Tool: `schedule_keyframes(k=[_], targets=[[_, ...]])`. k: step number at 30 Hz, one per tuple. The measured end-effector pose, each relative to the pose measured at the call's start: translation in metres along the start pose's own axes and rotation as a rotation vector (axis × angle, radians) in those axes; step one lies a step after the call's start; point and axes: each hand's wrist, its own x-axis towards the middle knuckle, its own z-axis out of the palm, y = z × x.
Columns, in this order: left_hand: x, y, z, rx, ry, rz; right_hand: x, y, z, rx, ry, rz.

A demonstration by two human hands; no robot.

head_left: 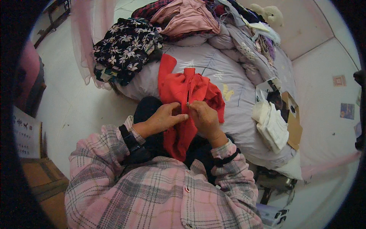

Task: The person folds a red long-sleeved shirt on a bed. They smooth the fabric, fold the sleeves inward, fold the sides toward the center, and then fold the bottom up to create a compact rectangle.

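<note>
A red garment [174, 86] lies partly on the bed's edge and partly across my lap, its fabric bunched. A short dark zipper [188, 96] runs down its middle. At the lower end of that zipper, my right hand [205, 116] pinches the zipper area between thumb and fingers. My left hand [164, 118] holds the fabric just left of the zipper, thumb stretched toward my right hand. Some of its fingertips are hidden by the cloth. The lower part of the garment hangs between my knees.
The bed [228, 114] has a pale grey patterned cover. A black floral cloth [128, 48] is heaped at its left, with pink clothing [186, 18] behind. Folded white cloth [270, 126] lies beside an open cardboard box [294, 128] at right. A pink curtain [85, 43] hangs left.
</note>
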Motion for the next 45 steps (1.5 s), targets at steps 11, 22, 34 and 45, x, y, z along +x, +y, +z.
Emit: schedule_keyframes(k=[11, 22, 34, 45], targets=[[0.0, -0.005, -0.001, -0.196, -0.096, -0.12, 0.002, -0.014, 0.008, -0.022, -0.019, 0.072], [-0.018, 0.003, 0.014, 0.184, -0.333, 0.235, -0.001, 0.019, -0.001, -0.093, 0.073, 0.237], [-0.018, 0.002, 0.016, 0.251, -0.399, 0.324, 0.001, 0.034, -0.018, -0.192, 0.163, 0.228], [-0.008, -0.015, 0.008, 0.096, -0.009, 0.042, 0.01, 0.007, -0.035, -0.059, 0.26, 0.0]])
